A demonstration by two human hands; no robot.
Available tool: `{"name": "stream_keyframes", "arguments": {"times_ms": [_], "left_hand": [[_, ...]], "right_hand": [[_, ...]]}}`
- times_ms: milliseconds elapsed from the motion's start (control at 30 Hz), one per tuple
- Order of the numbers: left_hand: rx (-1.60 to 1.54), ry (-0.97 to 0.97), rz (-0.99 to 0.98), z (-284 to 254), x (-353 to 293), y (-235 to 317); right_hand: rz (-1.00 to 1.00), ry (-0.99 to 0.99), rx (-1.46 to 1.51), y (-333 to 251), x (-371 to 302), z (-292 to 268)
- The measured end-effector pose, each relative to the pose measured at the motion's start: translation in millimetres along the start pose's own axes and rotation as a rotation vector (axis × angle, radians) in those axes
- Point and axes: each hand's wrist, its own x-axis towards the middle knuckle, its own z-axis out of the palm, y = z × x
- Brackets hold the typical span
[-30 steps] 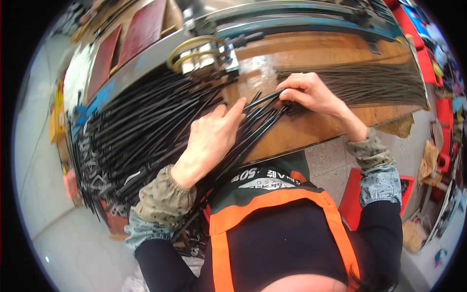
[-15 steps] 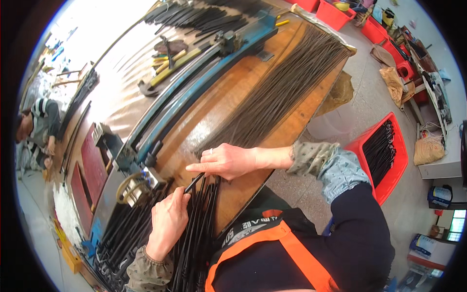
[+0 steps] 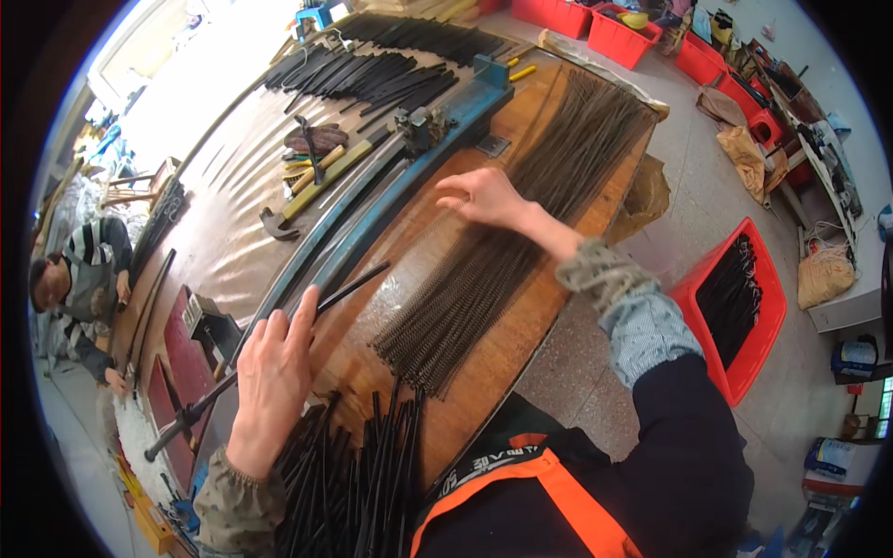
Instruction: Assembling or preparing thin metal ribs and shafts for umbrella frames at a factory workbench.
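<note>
My left hand (image 3: 277, 386) is closed around a slim black tube (image 3: 358, 284), which slants over the near end of the blue metal rail. A wider collar shows near the tube's lower-left end. Over the bundle of long thin coil springs (image 3: 484, 288), my right hand (image 3: 488, 197) has its thumb and fingers pinched together. A fine coil spring seems to run down-left from those fingertips toward the bundle's near end. More black tubes (image 3: 386, 465) lie in a heap below the springs, close to my body.
The long blue rail (image 3: 372, 219) crosses the table, with a hammer (image 3: 279, 223) and hand tools beyond it. Black strips (image 3: 372, 79) lie at the back. A red bin (image 3: 772, 307) of black pieces stands on the right. Another person (image 3: 79, 288) works at far left.
My hands have parted. The left moved up-left with the black tube, now lying across the rail. The right moved up and away over the springs. My view has shifted slightly.
</note>
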Motion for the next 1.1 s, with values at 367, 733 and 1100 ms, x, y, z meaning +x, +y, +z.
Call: {"name": "stream_keyframes", "arguments": {"times_ms": [367,733,1100], "left_hand": [[-0.075,0.000,-0.090,-12.7,-32.6,-5.7],[-0.060,0.168,-0.227,-28.3,-97.8,-34.4],[-0.009,0.397,-0.583,-69.1,-188.6,-112.9]], "right_hand": [[-0.085,0.297,0.138,-160.7,32.0,12.2],[-0.134,0.143,0.381,-157.9,35.2,13.4],[-0.164,0.252,0.039,-131.9,55.1,53.7]]}}
